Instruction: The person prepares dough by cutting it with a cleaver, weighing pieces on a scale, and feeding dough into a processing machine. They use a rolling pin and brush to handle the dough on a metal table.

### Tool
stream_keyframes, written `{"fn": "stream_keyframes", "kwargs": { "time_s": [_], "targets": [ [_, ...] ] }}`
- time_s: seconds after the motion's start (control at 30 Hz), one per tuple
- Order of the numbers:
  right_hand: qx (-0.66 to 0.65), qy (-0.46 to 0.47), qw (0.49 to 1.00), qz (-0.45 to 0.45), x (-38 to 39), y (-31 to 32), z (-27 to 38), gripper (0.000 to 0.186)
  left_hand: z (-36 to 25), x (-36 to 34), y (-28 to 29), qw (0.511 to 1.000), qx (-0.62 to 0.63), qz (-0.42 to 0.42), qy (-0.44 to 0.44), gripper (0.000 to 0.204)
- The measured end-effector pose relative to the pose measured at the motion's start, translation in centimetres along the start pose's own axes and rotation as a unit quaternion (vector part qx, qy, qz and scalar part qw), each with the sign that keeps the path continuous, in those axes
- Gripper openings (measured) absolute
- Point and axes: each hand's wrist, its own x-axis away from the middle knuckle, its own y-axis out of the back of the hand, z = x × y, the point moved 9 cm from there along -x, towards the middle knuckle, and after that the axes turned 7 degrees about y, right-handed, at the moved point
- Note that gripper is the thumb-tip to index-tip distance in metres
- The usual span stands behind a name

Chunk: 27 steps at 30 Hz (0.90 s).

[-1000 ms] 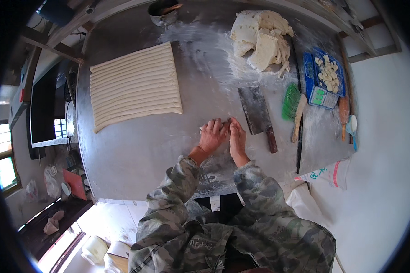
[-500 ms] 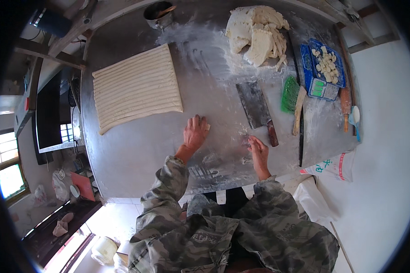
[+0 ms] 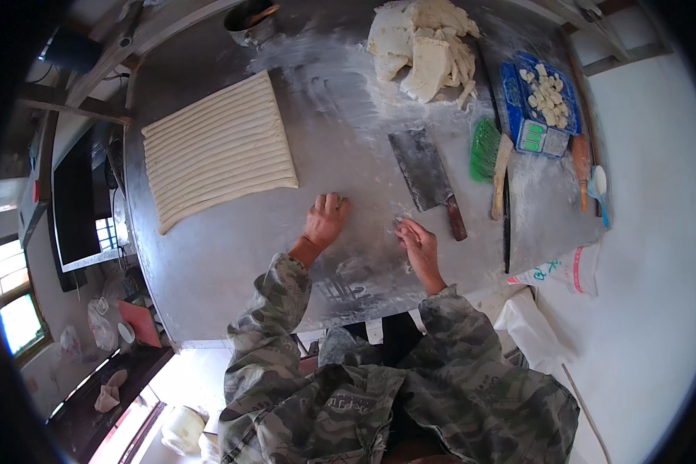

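Observation:
My left hand (image 3: 326, 221) rests on the metal tabletop (image 3: 232, 271) with its fingers curled under. What lies beneath those fingers is hidden. To its right, my right hand (image 3: 419, 246) hovers close to the table, thumb and fingertips pinched together; anything between them is too small to name. Left of my hands lie long pale dough strips (image 3: 216, 147), set side by side in a flat sheet. A cleaver (image 3: 421, 168) with a dark wooden handle lies just beyond my right hand. At the far side sits a big mound of dough (image 3: 421, 46).
Right of the cleaver are a green-bristled brush (image 3: 486, 151), a digital scale (image 3: 543, 139) with dough bits (image 3: 547, 94) on its blue tray, a rolling pin (image 3: 581, 166) and a scoop (image 3: 598, 185). A metal pot (image 3: 251, 27) stands at the far left. A printed sack (image 3: 568, 271) is off the near right edge.
My right hand has moved left toward my left hand, its fingertips lifting away from the cleaver handle. A small pale piece by my left fingertips no longer shows. The whole view has shifted slightly.

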Motion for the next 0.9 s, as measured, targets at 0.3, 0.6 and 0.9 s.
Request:
{"fn": "stream_keyframes", "kwargs": {
  "time_s": [0.3,0.6,0.9],
  "targets": [
    [-0.028,-0.033,0.998,-0.049,4.7,6.3,0.9,0.040,-2.2,2.4,0.5,0.999,-0.006,0.010,0.031,0.007],
    [-0.098,0.000,0.991,-0.094,1.6,18.1,3.4,0.035,-2.4,-2.4,-1.9,0.669,0.560,-0.023,0.489,0.018],
    [0.122,0.100,0.963,-0.220,-4.6,41.5,1.3,0.025,-23.1,-25.0,-5.9,0.589,0.665,-0.042,0.457,0.017]
  ]
}}
